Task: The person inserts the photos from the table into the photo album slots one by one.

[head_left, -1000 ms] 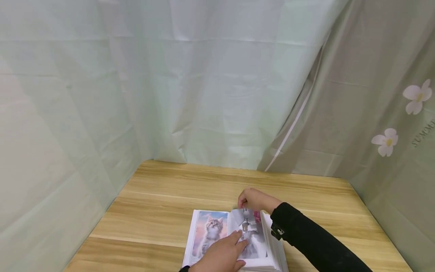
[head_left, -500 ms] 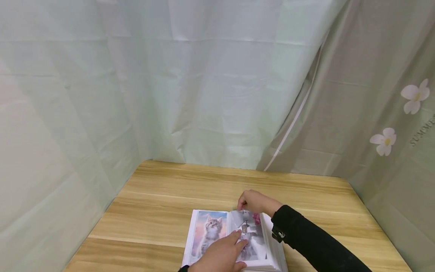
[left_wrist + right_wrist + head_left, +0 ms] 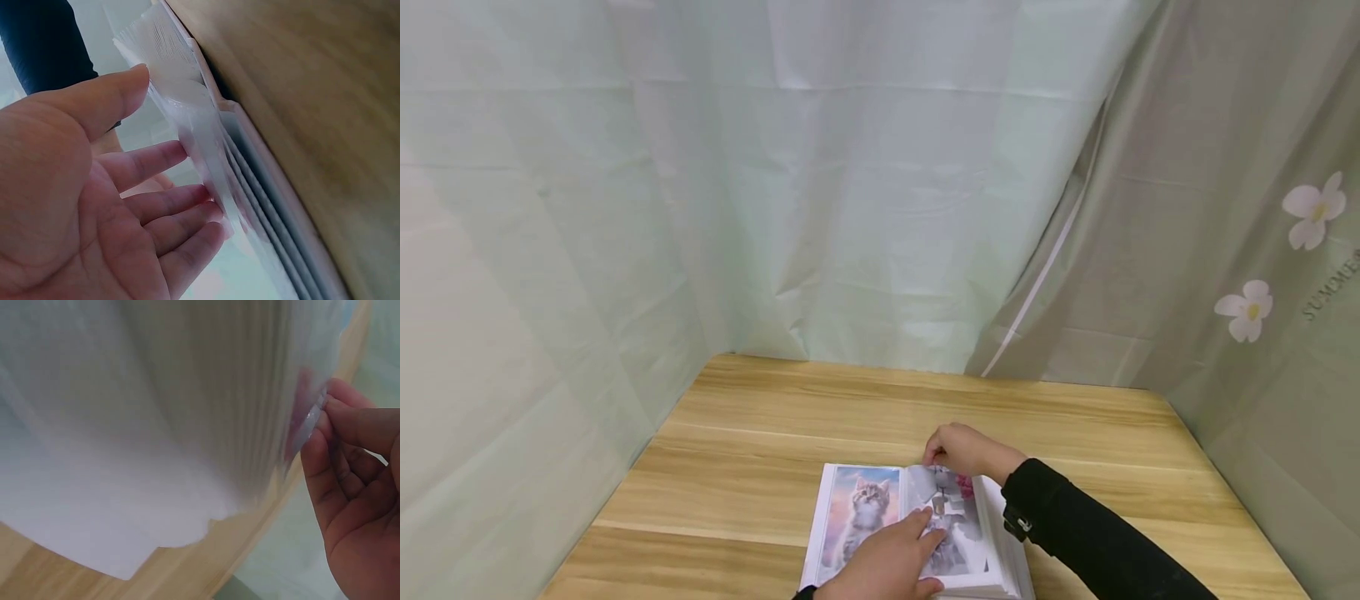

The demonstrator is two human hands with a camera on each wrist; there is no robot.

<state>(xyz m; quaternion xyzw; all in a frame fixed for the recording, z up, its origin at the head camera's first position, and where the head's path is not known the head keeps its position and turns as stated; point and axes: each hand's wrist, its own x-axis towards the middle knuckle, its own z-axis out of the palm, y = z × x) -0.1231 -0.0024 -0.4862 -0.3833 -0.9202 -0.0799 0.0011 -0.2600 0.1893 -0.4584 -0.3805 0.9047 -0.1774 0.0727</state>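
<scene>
A photo album [image 3: 815, 533] lies open near the table's front edge. Its left page shows a kitten photo [image 3: 859, 512]. On the right page is a greyish photo [image 3: 962, 546] with pink flowers at its top right. My left hand [image 3: 891, 562] rests on that page with straight fingers spread over the photo; the left wrist view shows the fingertips [image 3: 200, 194] against the glossy page. At the page's top edge my right hand [image 3: 962, 448] pinches the photo's upper edge, where the clear sleeve [image 3: 309, 425] shines between thumb and fingers in the right wrist view.
The wood-grain table [image 3: 760, 433] spreads around the album. Pale curtains [image 3: 865, 208] hang behind and at the sides, with white flowers printed on the right one. A stack of further album pages [image 3: 244, 394] stands beneath the right page.
The greyish photo has slid slightly down the right page, and its top corner now lies flatter. My right hand has come down a little with it; my left hand stays in place.
</scene>
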